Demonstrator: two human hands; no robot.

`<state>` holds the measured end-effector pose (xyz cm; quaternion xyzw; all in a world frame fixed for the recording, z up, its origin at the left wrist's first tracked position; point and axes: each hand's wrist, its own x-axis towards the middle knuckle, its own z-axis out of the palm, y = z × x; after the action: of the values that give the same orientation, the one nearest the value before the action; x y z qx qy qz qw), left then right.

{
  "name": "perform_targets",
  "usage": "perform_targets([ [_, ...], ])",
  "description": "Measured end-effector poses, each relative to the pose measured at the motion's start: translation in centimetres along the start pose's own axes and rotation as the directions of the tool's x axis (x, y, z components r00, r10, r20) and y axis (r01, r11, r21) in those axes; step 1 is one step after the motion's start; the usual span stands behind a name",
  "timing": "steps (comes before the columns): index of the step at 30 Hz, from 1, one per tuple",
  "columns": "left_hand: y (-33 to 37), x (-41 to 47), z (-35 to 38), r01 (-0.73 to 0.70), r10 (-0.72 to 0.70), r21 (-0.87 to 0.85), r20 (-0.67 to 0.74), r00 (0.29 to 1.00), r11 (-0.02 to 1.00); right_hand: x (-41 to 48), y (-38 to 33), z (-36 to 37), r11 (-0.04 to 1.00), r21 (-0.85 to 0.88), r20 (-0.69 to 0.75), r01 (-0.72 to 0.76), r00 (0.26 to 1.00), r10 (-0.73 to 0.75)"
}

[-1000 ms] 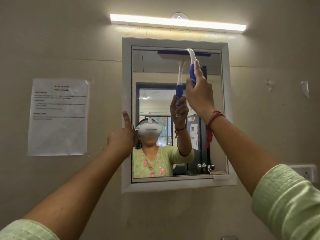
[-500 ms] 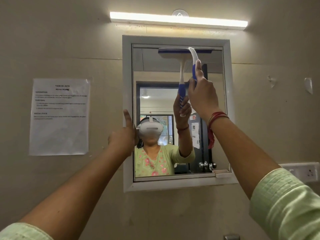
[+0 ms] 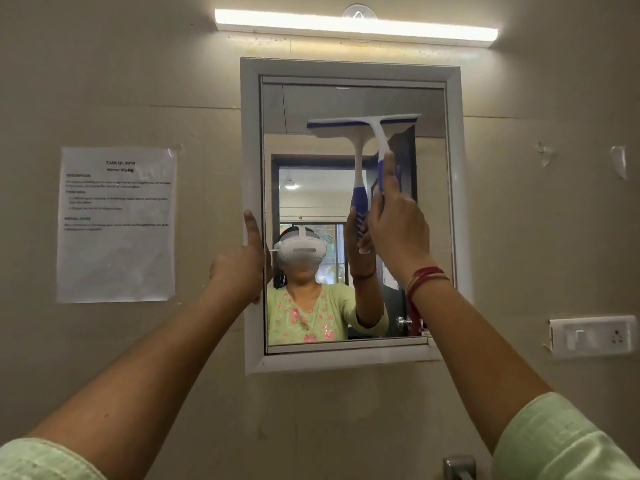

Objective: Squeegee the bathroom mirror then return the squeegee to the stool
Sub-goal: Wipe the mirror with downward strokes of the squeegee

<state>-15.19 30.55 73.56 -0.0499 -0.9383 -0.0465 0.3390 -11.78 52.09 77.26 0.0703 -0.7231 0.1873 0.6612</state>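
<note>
A white-framed bathroom mirror [image 3: 429,98] hangs on the beige wall. My right hand [image 3: 398,230] grips the blue handle of a white and blue squeegee [image 3: 375,128], whose blade lies flat against the glass in the upper right part of the mirror. My left hand [image 3: 242,265] is pressed on the mirror's left frame edge, thumb pointing up, holding nothing I can see. The reflection shows the person and the squeegee doubled. The stool is out of sight.
A tube light [image 3: 353,26] glows above the mirror. A printed sheet [image 3: 116,225] is taped to the wall on the left. A switch and socket plate [image 3: 594,336] sits at the right. A metal fitting [image 3: 459,467] pokes up at the bottom edge.
The squeegee has been drawn down from the mirror's top edge, with my right hand lowering along with it. My left hand stays on the frame.
</note>
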Motion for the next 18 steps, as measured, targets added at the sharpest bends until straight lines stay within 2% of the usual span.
perform_targets([
  [18,-0.1,-0.1,-0.1,0.022,-0.021,-0.026,0.043,0.999,0.999,-12.4,1.5,0.2,0.993,0.109,0.064,-0.047,0.997,0.04],
])
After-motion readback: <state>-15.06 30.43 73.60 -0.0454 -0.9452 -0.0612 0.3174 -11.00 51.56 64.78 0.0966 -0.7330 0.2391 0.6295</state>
